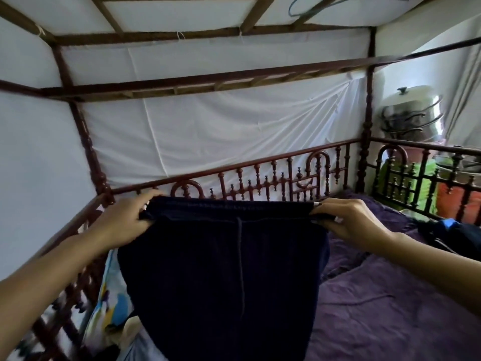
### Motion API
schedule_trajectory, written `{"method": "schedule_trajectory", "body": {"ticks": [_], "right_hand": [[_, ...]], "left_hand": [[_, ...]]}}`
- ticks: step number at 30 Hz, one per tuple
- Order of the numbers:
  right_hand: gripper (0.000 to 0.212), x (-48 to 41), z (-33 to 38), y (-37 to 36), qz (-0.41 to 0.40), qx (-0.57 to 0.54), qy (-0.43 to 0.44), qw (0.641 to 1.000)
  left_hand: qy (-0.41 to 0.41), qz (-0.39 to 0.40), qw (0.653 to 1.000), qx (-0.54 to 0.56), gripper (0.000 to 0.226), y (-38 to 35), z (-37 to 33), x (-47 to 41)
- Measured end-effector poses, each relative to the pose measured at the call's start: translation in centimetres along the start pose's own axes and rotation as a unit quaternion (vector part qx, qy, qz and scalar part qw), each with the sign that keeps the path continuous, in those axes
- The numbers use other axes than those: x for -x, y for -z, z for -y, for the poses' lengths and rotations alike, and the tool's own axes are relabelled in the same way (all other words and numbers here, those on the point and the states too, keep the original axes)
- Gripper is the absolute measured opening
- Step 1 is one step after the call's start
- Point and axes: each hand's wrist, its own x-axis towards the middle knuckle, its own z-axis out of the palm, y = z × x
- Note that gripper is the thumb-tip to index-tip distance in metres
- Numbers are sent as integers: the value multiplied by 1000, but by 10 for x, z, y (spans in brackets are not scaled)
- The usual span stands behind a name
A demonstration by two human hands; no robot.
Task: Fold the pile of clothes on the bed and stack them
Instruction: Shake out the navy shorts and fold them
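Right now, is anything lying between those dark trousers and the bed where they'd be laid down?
Nothing visible. The left hand and right hand hold the trousers by the waistband over the purple bedspread, which shows bare beside them. Directly beneath the trousers is hidden.

Trousers [223,269] hang between left hand [122,222] and right hand [351,220], before the railing [273,178]; bed [377,308] beneath.

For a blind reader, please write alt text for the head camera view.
The left hand and right hand hold up dark trousers by the waistband above a purple bedsheet. A carved wooden railing and white cloth are behind.
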Motion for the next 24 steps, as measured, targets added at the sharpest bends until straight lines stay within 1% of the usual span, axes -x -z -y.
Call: {"method": "schedule_trajectory", "body": {"ticks": [1,2,3,4,5,7,8,10,11,14,16,19,22,24], "right_hand": [[27,2,0,2,-16,-8,-21,1000],[38,3,-1,2,-26,-6,-50,998],[48,6,-3,2,-24,6,-84,996],[52,11,-6,1,-9,24,-119,993],[48,19,-12,0,17,49,-153,987],[29,43,-27,-6,89,113,-215,966],[23,59,-37,-9,121,132,-250,952],[19,97,-60,-15,167,132,-319,923],[17,115,-73,-15,178,121,-349,912],[9,163,-118,-6,177,80,-424,885],[8,193,-155,4,173,54,-462,868],[15,241,-221,16,169,19,-498,850],[17,294,-303,17,196,43,-529,825],[18,333,-364,11,220,65,-558,797]], "left_hand": [[30,-5,997,66,51,-1,0,-17],[49,-20,994,97,46,-4,0,-34],[64,-39,993,92,39,-11,-3,-51],[80,-54,993,70,32,-22,-6,-66],[90,-56,993,47,24,-37,-12,-79],[86,-8,996,9,10,-79,-32,-99],[83,32,996,-2,10,-105,-44,-108],[91,100,991,6,26,-160,-70,-122],[97,117,988,17,27,-186,-83,-130],[113,154,981,40,22,-257,-127,-159],[105,167,979,56,23,-299,-161,-184],[64,189,978,56,23,-365,-215,-223],[-9,176,984,-1,20,-445,-273,-260],[-59,169,983,-25,21,-509,-315,-283]]}}
